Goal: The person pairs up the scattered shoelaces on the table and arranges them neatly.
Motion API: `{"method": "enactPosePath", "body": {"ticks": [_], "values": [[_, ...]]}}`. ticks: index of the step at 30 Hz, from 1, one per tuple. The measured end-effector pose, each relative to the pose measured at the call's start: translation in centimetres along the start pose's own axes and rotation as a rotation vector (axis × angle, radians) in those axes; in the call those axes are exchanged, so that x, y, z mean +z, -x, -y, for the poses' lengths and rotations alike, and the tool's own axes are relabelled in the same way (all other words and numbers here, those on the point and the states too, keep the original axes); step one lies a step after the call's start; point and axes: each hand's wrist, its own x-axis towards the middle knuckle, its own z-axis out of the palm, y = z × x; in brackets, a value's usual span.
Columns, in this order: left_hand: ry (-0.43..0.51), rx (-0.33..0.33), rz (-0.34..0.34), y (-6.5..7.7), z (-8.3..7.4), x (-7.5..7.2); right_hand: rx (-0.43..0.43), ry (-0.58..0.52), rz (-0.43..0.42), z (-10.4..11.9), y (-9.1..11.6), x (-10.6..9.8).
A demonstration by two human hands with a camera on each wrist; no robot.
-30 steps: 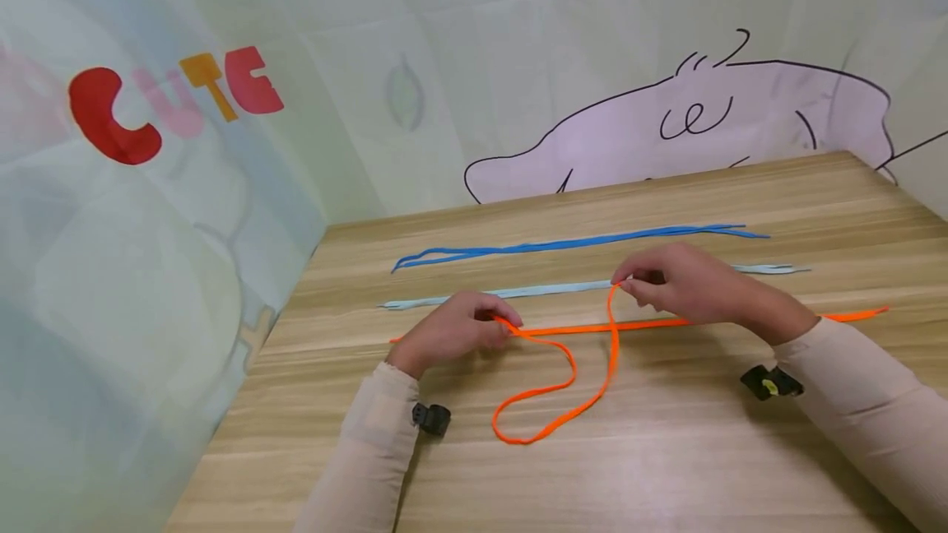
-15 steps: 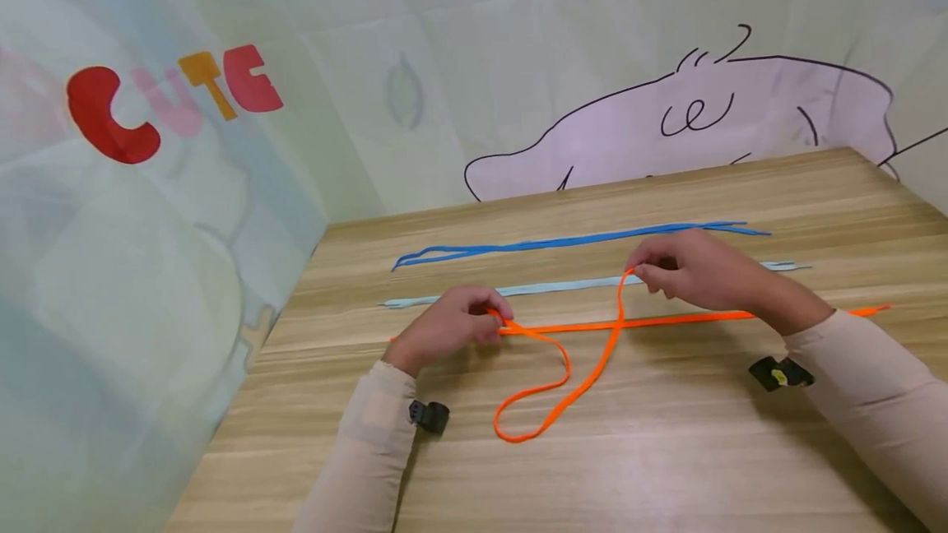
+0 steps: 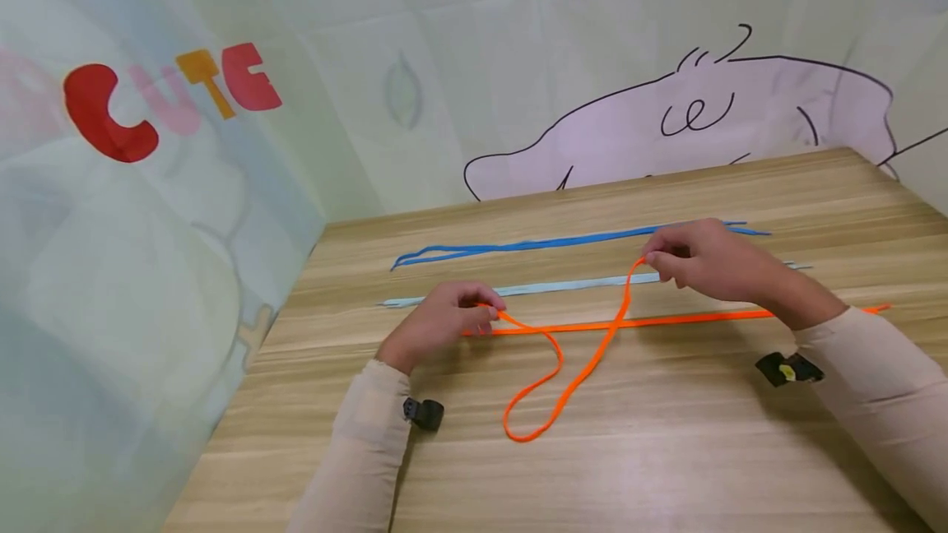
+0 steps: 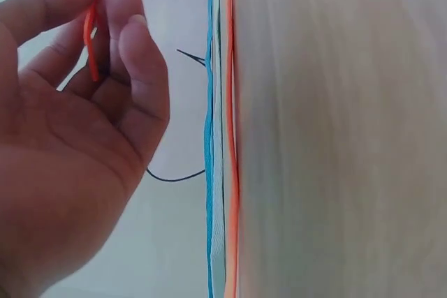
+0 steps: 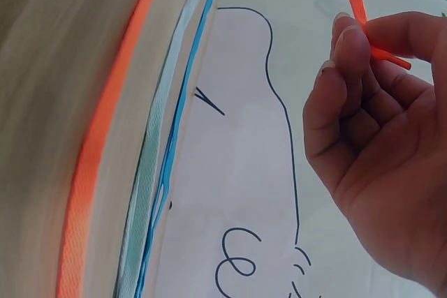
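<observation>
Between the two hands an orange shoelace (image 3: 560,403) sags in a loop onto the table. My left hand (image 3: 437,321) pinches one end of it between thumb and fingertips; in the left wrist view the tip (image 4: 93,61) dangles inside the palm. The other end is pinched by my right hand (image 3: 714,261), held higher and farther right, with its tip (image 5: 392,57) poking out past the thumb in the right wrist view. A second orange shoelace (image 3: 689,319) lies straight across the table beneath the held one, partly hidden by the hands and right forearm.
Farther back, a pale blue shoelace (image 3: 563,286) and a blue shoelace (image 3: 548,245) lie roughly parallel on the wooden table (image 3: 666,467). A printed cloth backdrop (image 3: 444,105) stands behind and to the left. Each wrist wears a small black camera.
The right hand has moved right and away from me, lifting its end of the orange shoelace. My left hand has drifted slightly left, and the loop between them has narrowed.
</observation>
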Motion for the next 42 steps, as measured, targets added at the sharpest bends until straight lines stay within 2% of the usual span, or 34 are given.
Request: {"method": "enactPosePath", "body": {"ticks": [7,12,21,28,42], "values": [[0.080,0.072,-0.037,0.1,0.7,-0.9,0.023,-0.025,-0.052,0.0,0.2,-0.7],[0.164,0.084,-0.077,0.3,1.1,-1.6,0.073,-0.010,-0.111,0.1,0.3,-1.0],[0.298,0.126,-0.178,0.6,2.1,-2.8,0.074,0.022,-0.184,-0.2,0.6,-2.1],[0.368,0.128,-0.217,0.9,2.7,-3.6,0.077,0.026,-0.202,-0.7,0.8,-3.5],[0.506,0.138,-0.263,1.8,3.7,-5.2,0.178,0.109,-0.217,-1.6,1.7,-5.5]]}}
